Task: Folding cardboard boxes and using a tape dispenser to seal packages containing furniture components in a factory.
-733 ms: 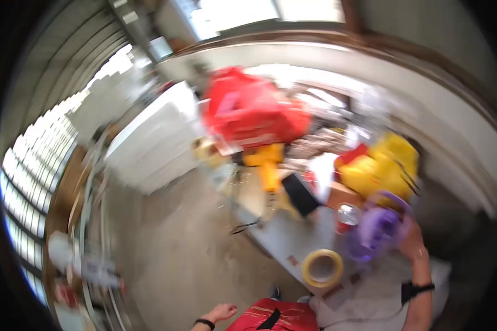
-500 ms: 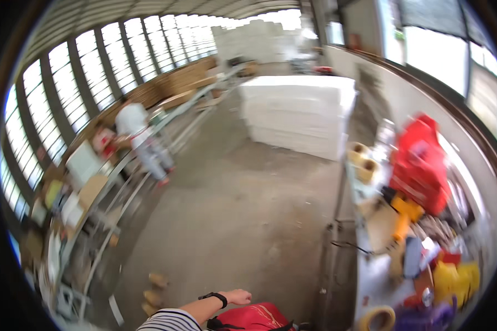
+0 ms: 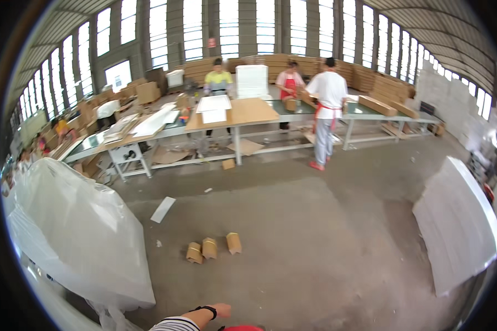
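My left hand shows at the lower edge, held in front of my body above the floor. It wears a black wrist band below a black-and-white striped sleeve. Its fingers are turned down and too small to make out, and I see nothing held in it. Just beneath it, a strip of red cloth lies at the picture's bottom edge. Ahead on the floor stand three small bundles of brown cardboard pieces, one of them a banded bundle. My right hand is out of the picture.
A large plastic-wrapped white stack stands close on the left, a white block stack on the right. Across the floor runs a long workbench with several people, including a person in a white shirt. A white strip lies on the floor.
My view has swung left, from the side table and red bag to the long workbench and the people there. My left hand sits slightly lower and further left in the picture.
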Motion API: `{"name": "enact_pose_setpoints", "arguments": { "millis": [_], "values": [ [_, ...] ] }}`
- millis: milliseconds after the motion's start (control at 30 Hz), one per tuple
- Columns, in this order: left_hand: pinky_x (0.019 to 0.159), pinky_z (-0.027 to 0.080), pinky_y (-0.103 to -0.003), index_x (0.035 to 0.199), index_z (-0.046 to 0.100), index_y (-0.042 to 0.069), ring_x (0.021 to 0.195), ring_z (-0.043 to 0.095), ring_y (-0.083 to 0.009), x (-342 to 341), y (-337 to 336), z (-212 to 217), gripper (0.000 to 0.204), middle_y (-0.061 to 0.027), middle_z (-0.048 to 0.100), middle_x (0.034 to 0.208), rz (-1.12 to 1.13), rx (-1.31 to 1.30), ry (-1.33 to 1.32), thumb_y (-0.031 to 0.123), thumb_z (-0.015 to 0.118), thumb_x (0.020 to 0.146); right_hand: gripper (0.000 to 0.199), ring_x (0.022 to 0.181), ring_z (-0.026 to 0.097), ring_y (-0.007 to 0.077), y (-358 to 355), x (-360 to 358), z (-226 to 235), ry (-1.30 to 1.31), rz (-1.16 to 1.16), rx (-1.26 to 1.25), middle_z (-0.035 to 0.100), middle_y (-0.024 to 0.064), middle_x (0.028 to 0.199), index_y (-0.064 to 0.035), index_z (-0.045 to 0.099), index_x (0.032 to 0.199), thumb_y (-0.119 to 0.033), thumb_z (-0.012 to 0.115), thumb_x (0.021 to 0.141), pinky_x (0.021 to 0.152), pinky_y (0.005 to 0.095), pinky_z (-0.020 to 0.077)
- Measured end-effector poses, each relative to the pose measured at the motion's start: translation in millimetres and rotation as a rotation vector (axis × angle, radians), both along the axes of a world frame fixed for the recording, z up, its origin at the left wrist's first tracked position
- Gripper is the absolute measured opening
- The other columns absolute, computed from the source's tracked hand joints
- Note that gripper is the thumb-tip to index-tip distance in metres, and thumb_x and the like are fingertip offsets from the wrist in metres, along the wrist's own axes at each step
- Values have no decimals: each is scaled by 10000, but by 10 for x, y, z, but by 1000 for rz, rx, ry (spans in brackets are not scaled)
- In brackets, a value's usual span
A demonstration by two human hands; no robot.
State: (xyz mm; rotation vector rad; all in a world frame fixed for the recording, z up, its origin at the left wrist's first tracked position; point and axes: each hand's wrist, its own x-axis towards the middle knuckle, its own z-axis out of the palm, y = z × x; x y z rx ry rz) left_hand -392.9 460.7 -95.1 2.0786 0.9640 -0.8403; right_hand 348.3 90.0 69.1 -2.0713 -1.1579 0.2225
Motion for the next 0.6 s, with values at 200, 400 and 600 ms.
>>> {"name": "enact_pose_setpoints", "arguments": {
  "millis": [200,400,600],
  "values": [
    [819,527,-456,1045,669,36,950,675,-365,603,1403,121,382,-194,703,1033,302,124,-566,365,511,933,378,816,612,166,2127,28,-237,166,38,-89,641,75,939,-34,568,1218,-163,654,873,715,285,502],
    [781,544,-359,1079,681,48,819,695,-250,1116,3296,451,326,-129,718,912,703,-19,-927,307,546,932,312,756,612,153,4137,57,-433,319,10,-174,652,68,879,-30,621,1159,-161,636,876,659,271,502],
    [695,534,-326,856,729,36,747,697,-185,-516,3985,-538,282,-95,702,736,1330,552,-634,286,600,831,264,696,612,140,5879,-111,-411,490,-57,-297,662,62,820,-26,674,1100,-159,618,879,602,257,503]
  ]
}}
